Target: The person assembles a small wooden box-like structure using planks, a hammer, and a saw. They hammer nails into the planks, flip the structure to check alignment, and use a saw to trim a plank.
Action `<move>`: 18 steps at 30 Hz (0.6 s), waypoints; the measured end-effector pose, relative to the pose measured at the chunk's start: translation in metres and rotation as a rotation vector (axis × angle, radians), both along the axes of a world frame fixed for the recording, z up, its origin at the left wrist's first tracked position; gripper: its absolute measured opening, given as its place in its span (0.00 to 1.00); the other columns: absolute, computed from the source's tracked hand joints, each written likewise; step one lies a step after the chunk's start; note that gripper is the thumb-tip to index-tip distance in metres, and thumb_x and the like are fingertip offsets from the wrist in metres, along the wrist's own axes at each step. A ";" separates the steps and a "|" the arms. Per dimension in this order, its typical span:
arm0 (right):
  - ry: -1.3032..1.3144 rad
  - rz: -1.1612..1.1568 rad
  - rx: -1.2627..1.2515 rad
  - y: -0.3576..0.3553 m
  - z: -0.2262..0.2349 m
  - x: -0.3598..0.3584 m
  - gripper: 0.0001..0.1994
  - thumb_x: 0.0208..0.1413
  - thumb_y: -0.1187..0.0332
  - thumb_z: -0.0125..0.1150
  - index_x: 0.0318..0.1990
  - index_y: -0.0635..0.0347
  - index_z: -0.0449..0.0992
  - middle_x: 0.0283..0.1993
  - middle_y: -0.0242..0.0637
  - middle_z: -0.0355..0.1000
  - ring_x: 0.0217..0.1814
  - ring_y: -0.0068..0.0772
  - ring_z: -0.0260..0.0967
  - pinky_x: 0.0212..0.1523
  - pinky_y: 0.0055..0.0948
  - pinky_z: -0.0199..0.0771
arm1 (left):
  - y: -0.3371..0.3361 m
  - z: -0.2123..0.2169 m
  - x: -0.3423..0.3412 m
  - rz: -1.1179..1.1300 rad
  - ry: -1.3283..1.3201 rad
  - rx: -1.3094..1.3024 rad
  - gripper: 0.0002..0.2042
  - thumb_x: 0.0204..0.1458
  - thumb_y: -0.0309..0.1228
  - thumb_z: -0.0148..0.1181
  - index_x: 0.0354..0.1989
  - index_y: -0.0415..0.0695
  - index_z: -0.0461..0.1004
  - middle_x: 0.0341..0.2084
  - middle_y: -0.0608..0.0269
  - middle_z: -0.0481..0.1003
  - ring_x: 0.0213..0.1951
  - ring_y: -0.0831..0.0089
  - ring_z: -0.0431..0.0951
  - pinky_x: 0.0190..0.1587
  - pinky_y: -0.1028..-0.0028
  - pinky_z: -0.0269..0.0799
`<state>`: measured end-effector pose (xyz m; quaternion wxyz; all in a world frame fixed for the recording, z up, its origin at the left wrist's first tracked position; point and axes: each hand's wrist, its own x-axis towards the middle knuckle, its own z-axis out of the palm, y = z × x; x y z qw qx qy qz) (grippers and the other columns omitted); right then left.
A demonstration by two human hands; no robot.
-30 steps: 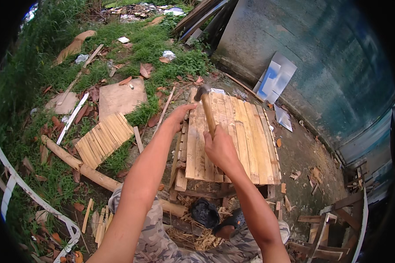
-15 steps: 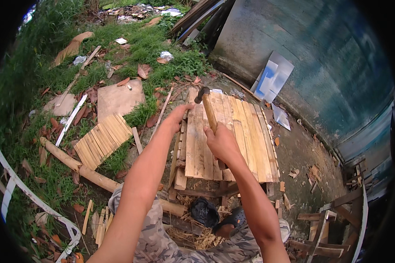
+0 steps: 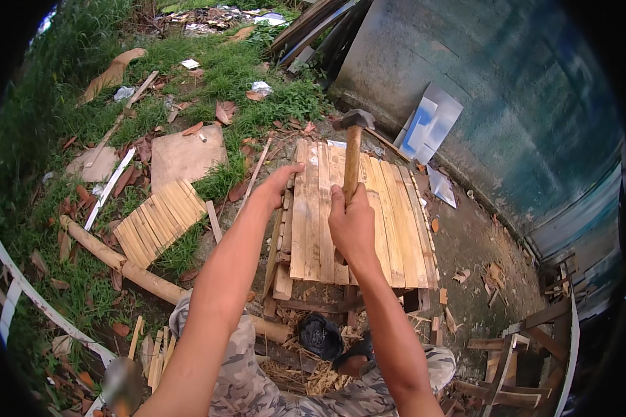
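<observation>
My right hand is wrapped round the wooden handle of a hammer. The hammer stands upright above a panel of pale slats, its dark metal head uppermost. At the panel's far left edge, my left hand grips the outermost slat, a finger lying over the top face and the others partly hidden down the side. The slats run side by side away from me, the left ones browner and stained, the right ones yellower. A low wooden support shows under the panel's near edge. No nail can be made out.
To the left lies a smaller slatted panel, beside a bamboo pole and a flat board. A black plastic bag sits among shavings between my legs. A wooden frame stands at lower right; a bluish wall rises behind.
The hammer has risen away from the panel's far left part and shifted right, its head now higher. My left hand stays at the panel's edge.
</observation>
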<state>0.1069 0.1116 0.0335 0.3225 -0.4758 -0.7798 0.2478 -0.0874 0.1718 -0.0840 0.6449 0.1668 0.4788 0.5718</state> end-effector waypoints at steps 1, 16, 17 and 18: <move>-0.144 0.045 -0.067 0.001 0.001 -0.001 0.18 0.68 0.58 0.52 0.40 0.69 0.68 0.20 0.44 0.71 0.15 0.38 0.69 0.20 0.41 0.70 | 0.000 0.000 0.000 0.009 0.027 -0.024 0.28 0.54 0.46 0.65 0.59 0.42 0.71 0.54 0.51 0.75 0.54 0.58 0.76 0.59 0.57 0.71; -0.263 0.011 -0.267 0.012 0.008 0.003 0.18 0.67 0.58 0.53 0.41 0.71 0.67 0.25 0.52 0.73 0.17 0.46 0.70 0.19 0.44 0.68 | 0.011 -0.016 -0.004 -0.054 -0.120 0.060 0.26 0.58 0.46 0.60 0.59 0.42 0.70 0.53 0.50 0.76 0.50 0.60 0.79 0.52 0.59 0.78; -0.230 0.030 -0.236 0.015 0.010 0.005 0.18 0.67 0.58 0.53 0.42 0.71 0.67 0.24 0.51 0.73 0.17 0.45 0.70 0.19 0.44 0.68 | 0.010 -0.017 -0.003 -0.030 -0.104 0.065 0.26 0.58 0.46 0.60 0.59 0.42 0.70 0.53 0.50 0.76 0.50 0.60 0.79 0.53 0.59 0.77; -0.170 0.019 -0.141 0.014 0.008 0.005 0.18 0.67 0.58 0.53 0.42 0.71 0.67 0.23 0.49 0.72 0.17 0.43 0.70 0.19 0.44 0.68 | 0.010 -0.016 -0.003 -0.062 -0.124 0.087 0.26 0.58 0.46 0.60 0.60 0.42 0.70 0.53 0.50 0.75 0.51 0.60 0.79 0.55 0.60 0.76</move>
